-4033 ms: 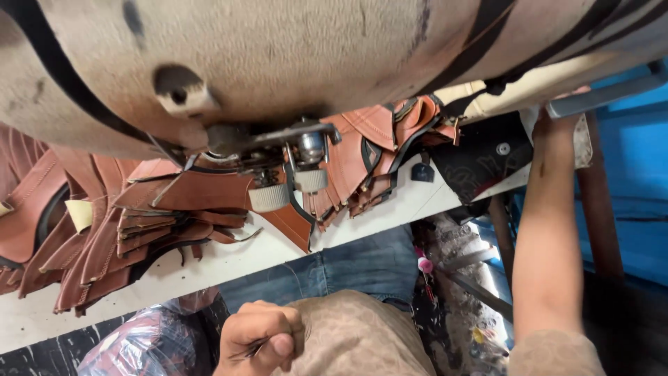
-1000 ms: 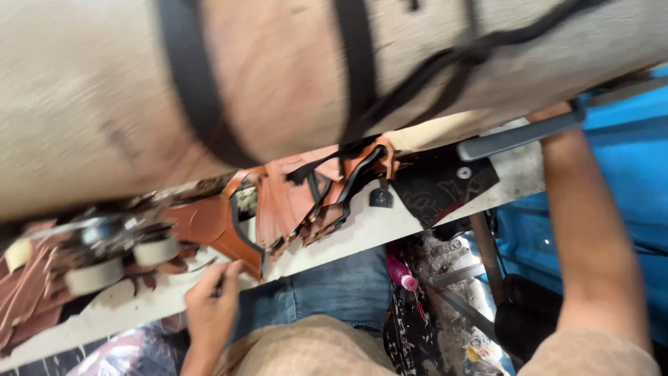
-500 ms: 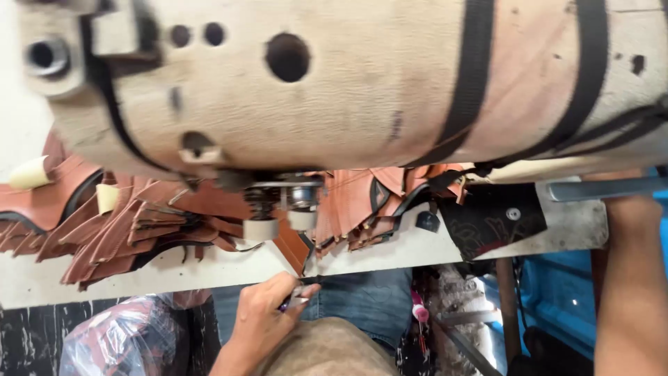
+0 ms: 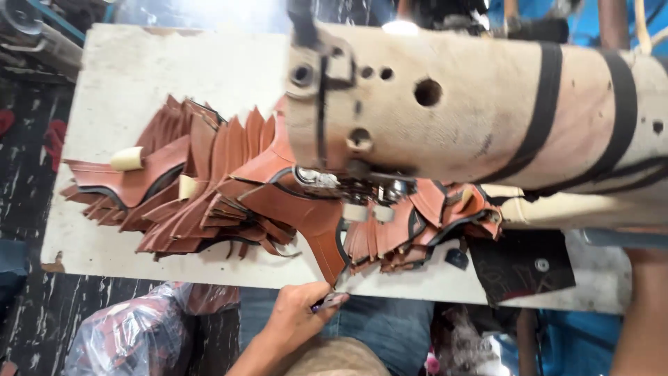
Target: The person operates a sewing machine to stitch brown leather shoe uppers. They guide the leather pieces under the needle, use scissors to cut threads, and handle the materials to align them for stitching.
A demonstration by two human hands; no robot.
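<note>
White and scuffed, the table [image 4: 174,63] runs across the view with a dark, streaked floor [image 4: 28,306] off its end. Nearest the camera, the left hand [image 4: 296,317] sits at the table's near edge, its fingers [image 4: 316,296] clenched around a small metal tool [image 4: 330,301], just beside the lowest tip of a brown leather piece [image 4: 316,226] that hangs over the edge. A clear plastic bag [image 4: 132,334] of scraps lies below the table, near that forearm. The right arm rises along the far right edge of the view; its hand is out of sight, so its fingers cannot be told. On the table, a fanned pile of leather pieces [image 4: 188,188] with dark edging spreads out, some bearing pale tape tabs [image 4: 127,159]. A black patch [image 4: 522,268] lies on the table towards the right arm. Beyond and above, the beige sewing machine [image 4: 452,104], wrapped with black bands, looms over the leather.
</note>
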